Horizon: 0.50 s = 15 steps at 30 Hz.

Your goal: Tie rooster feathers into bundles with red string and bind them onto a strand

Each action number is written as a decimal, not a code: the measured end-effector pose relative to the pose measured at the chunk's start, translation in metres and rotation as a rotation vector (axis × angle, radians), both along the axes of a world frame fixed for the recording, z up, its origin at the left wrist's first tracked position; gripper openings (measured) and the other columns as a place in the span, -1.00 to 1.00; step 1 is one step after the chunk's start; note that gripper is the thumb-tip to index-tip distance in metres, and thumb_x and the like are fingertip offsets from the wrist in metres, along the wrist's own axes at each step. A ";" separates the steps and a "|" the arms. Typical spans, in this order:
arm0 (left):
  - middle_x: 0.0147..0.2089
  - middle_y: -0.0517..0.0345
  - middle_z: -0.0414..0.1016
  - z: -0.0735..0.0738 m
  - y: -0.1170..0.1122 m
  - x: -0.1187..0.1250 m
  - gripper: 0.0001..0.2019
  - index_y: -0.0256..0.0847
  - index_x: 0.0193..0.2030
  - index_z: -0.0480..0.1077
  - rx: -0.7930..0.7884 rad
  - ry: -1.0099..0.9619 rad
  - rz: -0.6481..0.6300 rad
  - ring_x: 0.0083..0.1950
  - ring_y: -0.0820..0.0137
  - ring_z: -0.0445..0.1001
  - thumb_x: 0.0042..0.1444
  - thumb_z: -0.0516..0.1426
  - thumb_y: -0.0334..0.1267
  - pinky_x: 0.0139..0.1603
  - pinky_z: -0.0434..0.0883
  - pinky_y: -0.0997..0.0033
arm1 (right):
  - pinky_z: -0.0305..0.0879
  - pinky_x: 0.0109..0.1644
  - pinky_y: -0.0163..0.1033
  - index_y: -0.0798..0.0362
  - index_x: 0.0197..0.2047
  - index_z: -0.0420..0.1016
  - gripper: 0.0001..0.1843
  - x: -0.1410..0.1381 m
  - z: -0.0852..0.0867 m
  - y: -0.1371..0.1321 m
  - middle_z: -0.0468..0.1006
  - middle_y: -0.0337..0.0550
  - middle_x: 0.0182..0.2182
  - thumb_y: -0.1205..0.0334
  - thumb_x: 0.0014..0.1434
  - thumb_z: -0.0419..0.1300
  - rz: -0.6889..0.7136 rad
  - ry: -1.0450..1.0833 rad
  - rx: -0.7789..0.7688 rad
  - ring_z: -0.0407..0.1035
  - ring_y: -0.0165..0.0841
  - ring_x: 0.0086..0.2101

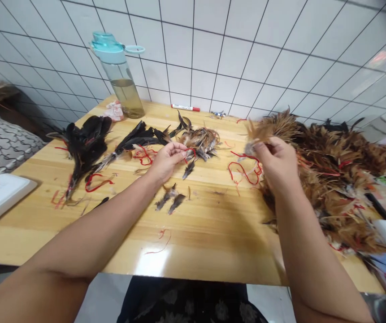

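Feathers (258, 131) sit pinched in the right hand (279, 163), above the table (219, 237); the left hand (167, 160) pinches red string (194, 153) (soft stuff, so squeeze gently and keep tips neat).

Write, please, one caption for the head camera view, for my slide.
Right hand holds a brown feather tuft, left hand pinches red string, over a feather-strewn wooden table.

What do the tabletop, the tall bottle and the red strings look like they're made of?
Tabletop: glossy wood or wood-look laminate, given plank-like grain and bright reflection. Bottle: smooth, clear plastic or perhaps glass; liquid shows through. Red strings: apparently soft, matte fibre, perhaps yarn, from their limp loops.
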State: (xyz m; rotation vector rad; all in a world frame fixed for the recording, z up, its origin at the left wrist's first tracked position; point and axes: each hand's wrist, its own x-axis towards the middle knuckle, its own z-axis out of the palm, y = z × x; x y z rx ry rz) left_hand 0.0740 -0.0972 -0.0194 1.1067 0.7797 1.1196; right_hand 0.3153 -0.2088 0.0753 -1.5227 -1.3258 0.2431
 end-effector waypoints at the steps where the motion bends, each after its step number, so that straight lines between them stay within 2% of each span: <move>1: -0.40 0.25 0.45 0.000 0.000 0.000 -0.65 -0.26 -0.30 0.42 -0.001 0.002 -0.003 -0.38 0.56 0.39 -0.24 0.40 -0.27 -0.28 0.36 0.51 | 0.26 -0.19 -0.21 0.05 -0.39 0.48 -0.83 0.010 0.009 -0.011 0.51 -0.21 -0.44 0.17 0.14 0.14 -0.074 -0.091 -0.023 0.36 -0.36 -0.37; 3: -0.40 0.24 0.46 0.000 -0.001 0.000 -0.65 -0.26 -0.30 0.43 -0.001 0.007 -0.015 -0.36 0.55 0.40 -0.24 0.40 -0.26 -0.26 0.36 0.52 | 0.23 -0.21 -0.21 0.04 -0.37 0.50 -0.84 0.029 0.023 -0.035 0.53 -0.17 -0.43 0.20 0.14 0.12 -0.198 -0.259 -0.133 0.35 -0.35 -0.39; 7: -0.39 0.24 0.47 -0.001 -0.001 0.001 -0.65 -0.26 -0.31 0.44 0.014 0.038 -0.020 -0.34 0.54 0.41 -0.24 0.40 -0.24 -0.24 0.35 0.51 | 0.17 -0.28 -0.21 -0.01 -0.44 0.44 -0.86 0.057 0.035 -0.073 0.50 -0.15 -0.52 0.26 0.15 0.15 -0.362 -0.558 -0.546 0.32 -0.33 -0.47; 10: -0.38 0.24 0.47 -0.003 0.000 0.001 -0.64 -0.27 -0.29 0.45 0.013 0.048 -0.029 -0.35 0.54 0.41 -0.26 0.41 -0.24 -0.23 0.35 0.51 | 0.16 -0.28 -0.17 -0.04 -0.41 0.47 -0.83 0.076 0.030 -0.085 0.59 -0.04 -0.40 0.16 0.20 0.16 -0.334 -0.742 -0.833 0.40 -0.24 -0.38; 12: -0.38 0.24 0.47 -0.005 0.001 0.000 -0.63 -0.27 -0.28 0.45 0.015 0.048 -0.036 -0.35 0.54 0.41 -0.25 0.41 -0.24 -0.23 0.35 0.51 | 0.16 -0.29 -0.15 -0.07 -0.34 0.54 -0.82 0.091 0.023 -0.087 0.62 0.01 -0.31 0.08 0.21 0.18 -0.307 -0.790 -1.021 0.44 -0.18 -0.33; 15: -0.37 0.23 0.47 -0.009 0.002 -0.001 -0.66 -0.27 -0.28 0.46 0.038 0.064 -0.039 -0.33 0.54 0.41 -0.21 0.40 -0.23 -0.22 0.35 0.52 | 0.14 -0.31 -0.13 -0.05 -0.31 0.57 -0.78 0.113 0.017 -0.087 0.63 0.09 -0.27 0.04 0.21 0.17 -0.346 -0.869 -1.108 0.46 -0.14 -0.32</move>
